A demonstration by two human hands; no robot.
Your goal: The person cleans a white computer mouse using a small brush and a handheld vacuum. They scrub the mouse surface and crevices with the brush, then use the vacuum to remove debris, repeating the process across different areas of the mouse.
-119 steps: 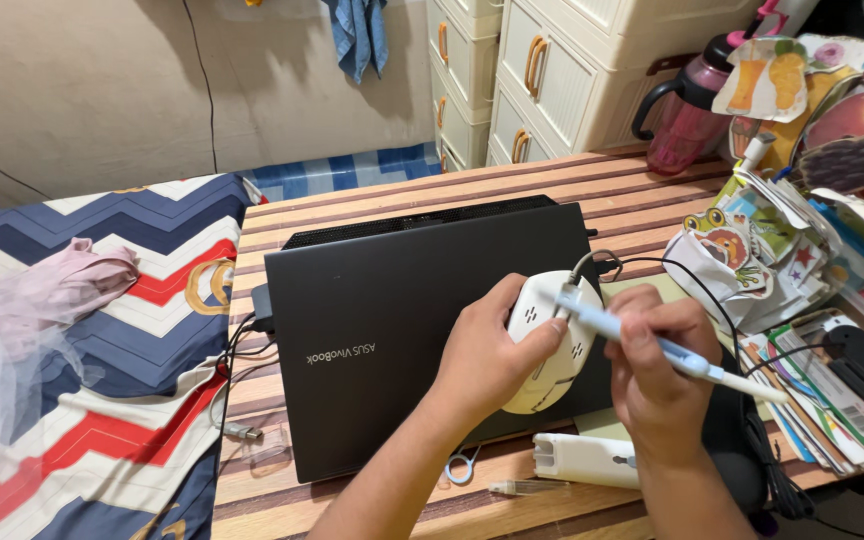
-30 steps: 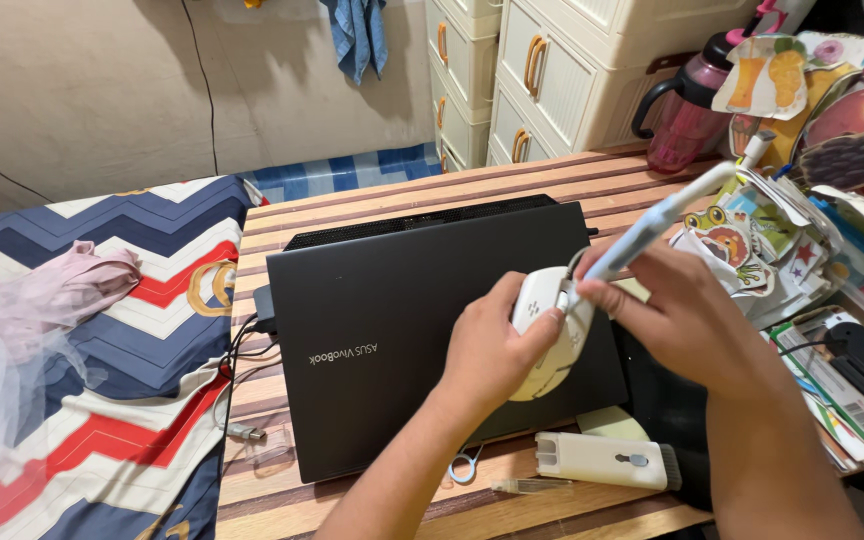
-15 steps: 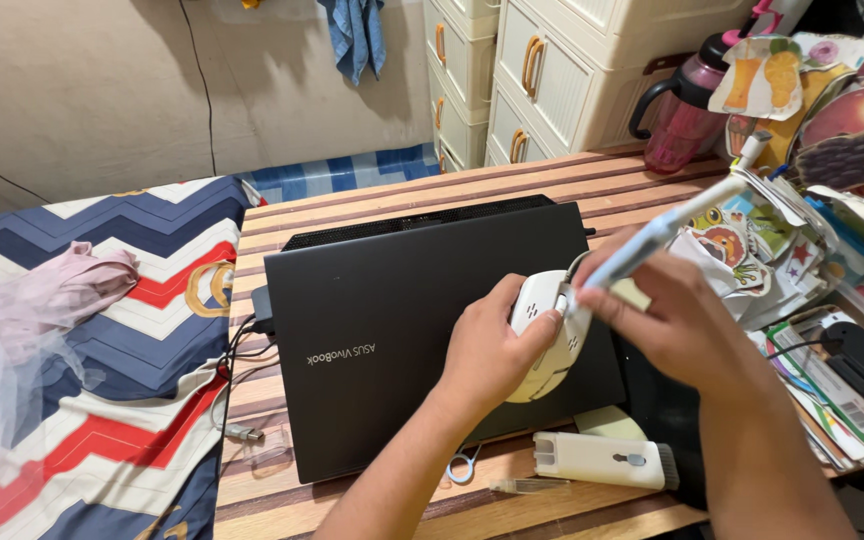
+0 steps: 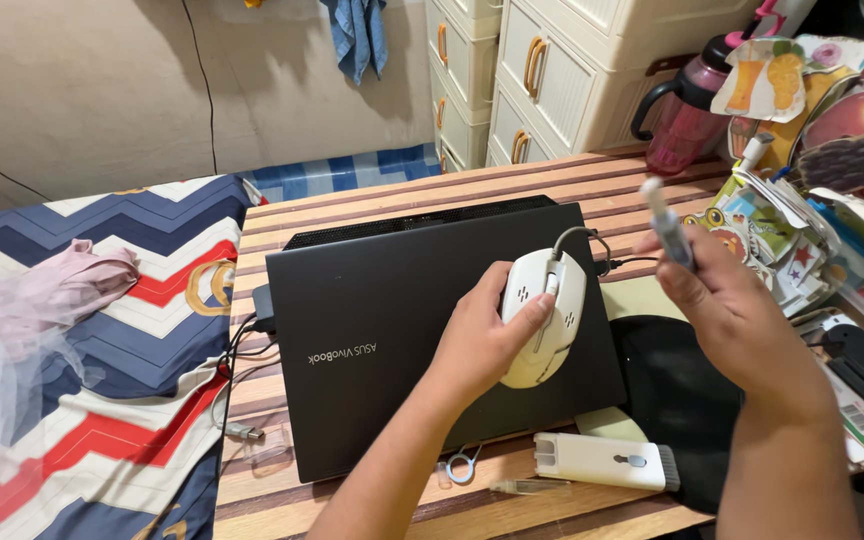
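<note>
**White mouse held over closed laptop, cleaning pen lifted clear**

The left hand (image 4: 487, 335) is closed around a white corded computer mouse (image 4: 542, 315), fingers wrapped along its left flank and thumb pressed on its top shell. The mouse is tilted up off the surface, held above the right part of a closed dark grey laptop (image 4: 422, 330) that lies flat on the striped wooden worktop (image 4: 352, 205). A thin grey cable (image 4: 592, 245) loops out of the mouse's front end and runs off to the right.

The right hand (image 4: 727, 310) is clenched around a slim pale blue and white cleaning pen (image 4: 667, 230), which points upward and slightly left, its tip apart from the mouse and to the right of it. Below this hand lies a round black mouse pad (image 4: 667, 400), partly under the laptop's right edge.

Near the worktop's front edge rests a white oblong cleaning kit case with a dark brush end (image 4: 602, 462), just beside a small clear tube (image 4: 527, 487) and a little metal ring tool (image 4: 460, 464). A pink drinking bottle with a black handle (image 4: 682, 110) stands at the back right, next to a heap of colourful paper cut-outs (image 4: 802, 200). To the left is a bed with a chevron-patterned cover in blue, red and white (image 4: 102, 330).
</note>
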